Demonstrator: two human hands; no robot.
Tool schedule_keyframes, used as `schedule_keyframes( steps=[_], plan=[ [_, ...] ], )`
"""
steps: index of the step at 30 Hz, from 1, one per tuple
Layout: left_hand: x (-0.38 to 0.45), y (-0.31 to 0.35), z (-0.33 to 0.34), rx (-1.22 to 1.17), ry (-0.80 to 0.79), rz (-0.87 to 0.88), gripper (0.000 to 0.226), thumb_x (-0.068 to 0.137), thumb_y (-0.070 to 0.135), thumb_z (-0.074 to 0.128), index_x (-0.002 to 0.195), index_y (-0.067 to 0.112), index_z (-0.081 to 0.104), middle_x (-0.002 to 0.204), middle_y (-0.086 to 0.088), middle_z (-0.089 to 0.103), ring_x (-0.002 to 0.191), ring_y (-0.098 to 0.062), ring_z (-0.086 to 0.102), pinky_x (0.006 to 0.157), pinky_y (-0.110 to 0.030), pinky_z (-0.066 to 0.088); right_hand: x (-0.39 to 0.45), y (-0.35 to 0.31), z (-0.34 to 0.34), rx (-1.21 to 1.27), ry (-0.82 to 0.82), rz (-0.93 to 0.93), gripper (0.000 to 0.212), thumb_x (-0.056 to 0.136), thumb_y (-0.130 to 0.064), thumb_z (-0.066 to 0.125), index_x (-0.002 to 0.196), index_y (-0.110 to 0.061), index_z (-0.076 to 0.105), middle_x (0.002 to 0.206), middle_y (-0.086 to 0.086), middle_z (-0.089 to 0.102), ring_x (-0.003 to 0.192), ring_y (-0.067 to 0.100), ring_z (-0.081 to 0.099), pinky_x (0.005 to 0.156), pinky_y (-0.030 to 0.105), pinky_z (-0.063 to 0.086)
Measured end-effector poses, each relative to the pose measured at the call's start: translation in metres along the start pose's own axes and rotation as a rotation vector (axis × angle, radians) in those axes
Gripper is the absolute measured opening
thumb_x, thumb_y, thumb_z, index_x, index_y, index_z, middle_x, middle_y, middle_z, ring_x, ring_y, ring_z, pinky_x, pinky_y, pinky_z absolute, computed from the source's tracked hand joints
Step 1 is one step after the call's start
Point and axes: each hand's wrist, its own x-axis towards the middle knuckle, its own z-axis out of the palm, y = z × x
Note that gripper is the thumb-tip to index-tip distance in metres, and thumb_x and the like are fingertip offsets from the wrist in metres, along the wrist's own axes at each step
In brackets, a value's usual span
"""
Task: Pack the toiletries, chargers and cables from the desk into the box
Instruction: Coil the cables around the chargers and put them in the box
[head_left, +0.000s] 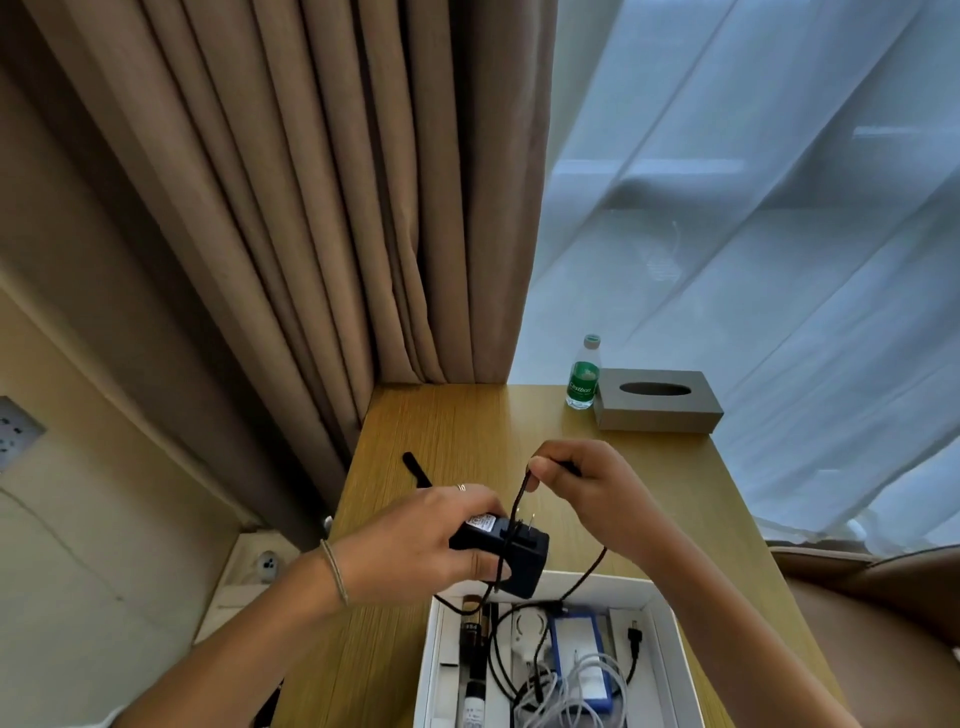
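Observation:
My left hand (426, 545) grips a black charger block (511, 553) with two metal prongs, held just above the far edge of the white box (662, 613). My right hand (597, 493) pinches the charger's black cable (589, 569), which loops down over the box and wraps around the block. Inside the box lie a blue pack (576, 649), white cables (571, 696), a black cable with a plug (634, 636) and dark toiletry tubes (474, 644). A black flat object (415, 467) lies on the desk beyond my left hand, partly hidden by it.
On the wooden desk (457, 431), a green-labelled water bottle (584, 374) and a grey tissue box (657, 397) stand at the far right. Brown curtains (311, 208) hang behind, sheer white ones (753, 208) at the right. A wall socket (13, 431) is at the left.

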Motion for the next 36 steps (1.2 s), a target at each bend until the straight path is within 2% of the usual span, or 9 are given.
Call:
schedule_keyframes(
  steps=[7,10,13,16,20,22,26,32,36],
  plan=[
    [-0.01,0.0,-0.006,-0.146,0.012,0.02,0.019,0.093,0.038,0.068,0.108,0.032,0.058,0.093,0.012,0.061,0.079,-0.008,0.058,0.07,-0.033,0.051,-0.009,0.014,0.019,0.17,0.005,0.026,0.03,0.099,-0.03,0.056,0.073,-0.031,0.07,0.057,-0.009,0.048,0.054,0.009,0.041,0.055,0.023,0.035],
    [-0.01,-0.001,-0.008,-0.224,0.022,0.04,0.016,0.096,0.031,0.065,0.11,0.031,0.058,0.092,0.016,0.061,0.08,-0.004,0.058,0.07,-0.021,0.046,-0.012,0.019,0.029,0.251,-0.03,0.061,0.03,0.097,-0.034,0.054,0.07,-0.031,0.066,0.064,0.005,0.049,0.061,0.021,0.043,0.064,0.036,0.036],
    [-0.01,-0.002,-0.011,-0.377,0.043,0.027,0.018,0.097,0.022,0.064,0.115,0.023,0.062,0.094,0.013,0.065,0.082,-0.003,0.061,0.069,-0.018,0.049,-0.018,0.029,0.041,0.315,-0.06,0.137,0.029,0.103,-0.023,0.05,0.084,-0.016,0.072,0.072,0.026,0.056,0.066,0.032,0.048,0.066,0.044,0.042],
    [-0.007,-0.004,-0.01,-0.594,0.133,-0.057,0.027,0.091,0.016,0.069,0.117,0.01,0.066,0.105,-0.008,0.069,0.089,-0.018,0.068,0.071,-0.027,0.056,-0.03,0.035,0.055,0.307,-0.061,0.21,0.036,0.105,-0.017,0.047,0.08,-0.023,0.072,0.058,-0.006,0.055,0.054,0.01,0.045,0.056,0.027,0.038],
    [0.002,-0.008,-0.001,-0.79,0.315,-0.219,0.028,0.088,0.005,0.07,0.116,0.002,0.068,0.113,-0.022,0.07,0.1,-0.027,0.072,0.082,-0.041,0.062,-0.045,0.022,0.075,0.136,-0.129,0.281,0.032,0.106,-0.029,0.044,0.084,-0.02,0.067,0.056,-0.012,0.046,0.051,0.003,0.039,0.055,0.023,0.034],
    [0.005,-0.01,0.005,-0.618,0.412,-0.285,0.022,0.086,0.005,0.075,0.108,0.008,0.072,0.103,-0.014,0.073,0.093,-0.023,0.073,0.081,-0.039,0.062,-0.05,0.011,0.074,-0.05,-0.181,0.253,0.031,0.107,-0.032,0.042,0.092,-0.022,0.068,0.06,-0.011,0.049,0.05,0.002,0.04,0.054,0.023,0.035],
    [0.002,-0.015,0.012,-0.054,0.521,-0.298,0.021,0.075,0.025,0.086,0.092,0.028,0.074,0.082,0.013,0.072,0.078,-0.001,0.067,0.064,-0.016,0.053,-0.053,-0.017,0.053,-0.317,-0.237,0.166,0.028,0.106,-0.029,0.04,0.091,-0.026,0.062,0.067,-0.01,0.055,0.056,0.004,0.046,0.06,0.027,0.042],
    [-0.001,-0.016,0.014,0.212,0.274,-0.14,0.029,0.077,0.035,0.081,0.104,0.034,0.069,0.089,0.023,0.062,0.085,0.004,0.058,0.068,-0.013,0.045,-0.041,-0.042,0.012,-0.453,-0.145,0.045,0.023,0.105,-0.025,0.044,0.086,-0.022,0.057,0.069,-0.007,0.058,0.06,0.012,0.051,0.062,0.036,0.049],
    [-0.003,-0.015,0.016,0.193,0.147,-0.063,0.036,0.077,0.035,0.08,0.11,0.038,0.066,0.095,0.027,0.062,0.093,0.009,0.057,0.075,-0.014,0.047,-0.029,-0.038,-0.006,-0.404,-0.096,0.015,0.025,0.102,-0.028,0.05,0.08,-0.032,0.059,0.07,-0.002,0.064,0.061,0.013,0.056,0.062,0.033,0.049]
  ],
)
